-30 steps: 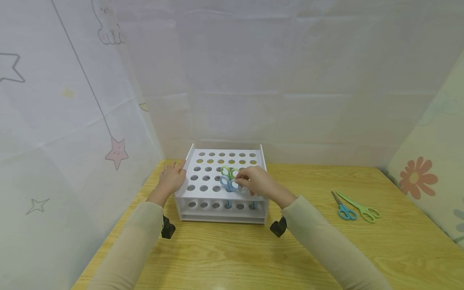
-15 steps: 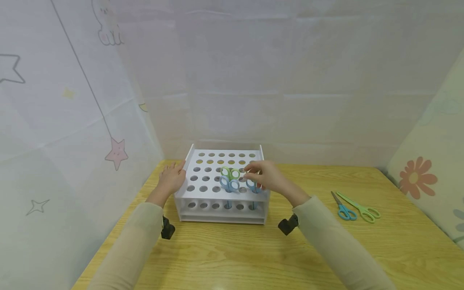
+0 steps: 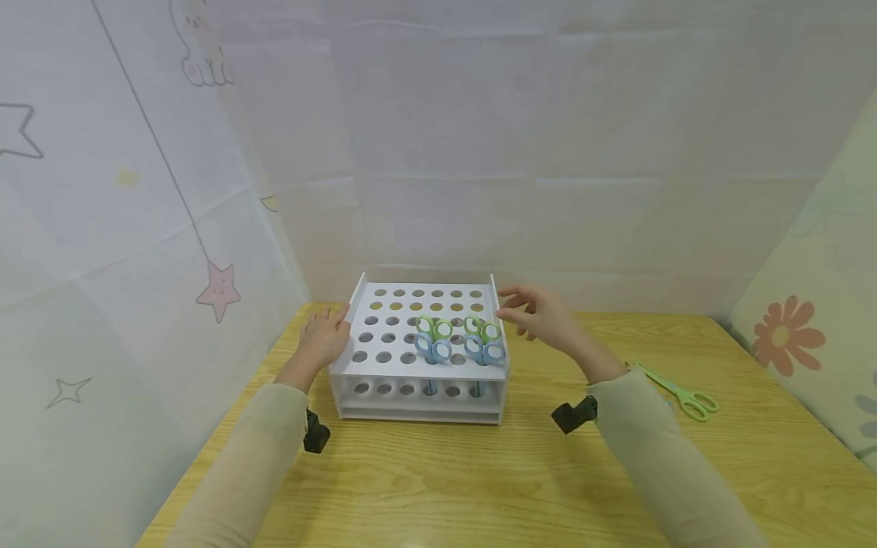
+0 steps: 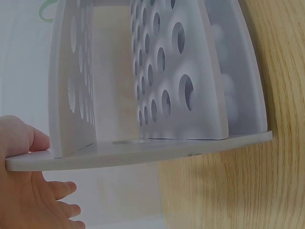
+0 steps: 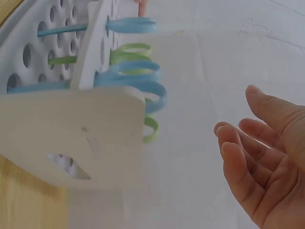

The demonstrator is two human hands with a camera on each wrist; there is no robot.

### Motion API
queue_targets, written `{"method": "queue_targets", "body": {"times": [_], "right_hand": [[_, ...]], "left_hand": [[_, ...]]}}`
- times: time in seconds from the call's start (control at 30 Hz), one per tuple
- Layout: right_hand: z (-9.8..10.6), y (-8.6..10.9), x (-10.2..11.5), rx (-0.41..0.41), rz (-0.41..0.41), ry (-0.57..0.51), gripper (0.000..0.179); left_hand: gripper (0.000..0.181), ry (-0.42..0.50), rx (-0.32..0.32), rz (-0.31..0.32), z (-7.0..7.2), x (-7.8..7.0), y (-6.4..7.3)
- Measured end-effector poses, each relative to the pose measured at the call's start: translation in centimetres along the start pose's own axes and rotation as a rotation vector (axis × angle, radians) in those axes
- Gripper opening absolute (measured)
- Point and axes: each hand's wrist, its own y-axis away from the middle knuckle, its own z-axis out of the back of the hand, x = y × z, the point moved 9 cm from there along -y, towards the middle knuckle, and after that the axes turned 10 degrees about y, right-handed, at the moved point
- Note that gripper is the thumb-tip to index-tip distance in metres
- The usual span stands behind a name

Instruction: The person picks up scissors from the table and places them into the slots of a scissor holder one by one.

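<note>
A white rack [image 3: 397, 371] with rows of round holes stands on the table. Blue-handled scissors [image 3: 433, 358] and green-handled scissors [image 3: 435, 330] stand handles-up in its front middle holes. Another blue pair [image 3: 483, 353] and green pair [image 3: 482, 329] are in the right-hand column. My left hand [image 3: 323, 336] holds the rack's left side panel, thumb at the top edge and fingers outside, as the left wrist view shows. My right hand [image 3: 544, 316] is just off the rack's right side, fingers loosely bent and holding nothing; in the right wrist view this hand [image 5: 281, 191] is apart from the handles.
Long green scissors [image 3: 685, 394] lie on the wooden table [image 3: 425, 487] to the right. My right sleeve [image 3: 644, 426] covers nearly all of the blue scissors beside them. Printed cloth walls [image 3: 438, 152] close off the back and sides.
My right hand has let go of the scissors handles in the rack's right column and moved right, past the rack's side. My left hand has stayed on the left panel.
</note>
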Motion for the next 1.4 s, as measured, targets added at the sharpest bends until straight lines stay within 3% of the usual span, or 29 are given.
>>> {"method": "queue_targets", "body": {"times": [0.47,1.0,1.4], "right_hand": [[5.6,2.4,-3.8,-0.130,-0.042,0.099,0.050],[8.2,4.4,-6.5,-0.172,-0.101,0.150,0.053],[9.9,6.3,-9.6,-0.191,-0.152,0.154,0.056]], "left_hand": [[0.054,0.002,0.005,0.001,-0.2,0.5,-0.3],[0.054,-0.002,0.005,-0.006,-0.2,0.3,-0.2],[0.054,0.001,0.001,-0.003,-0.1,0.3,0.0]]}}
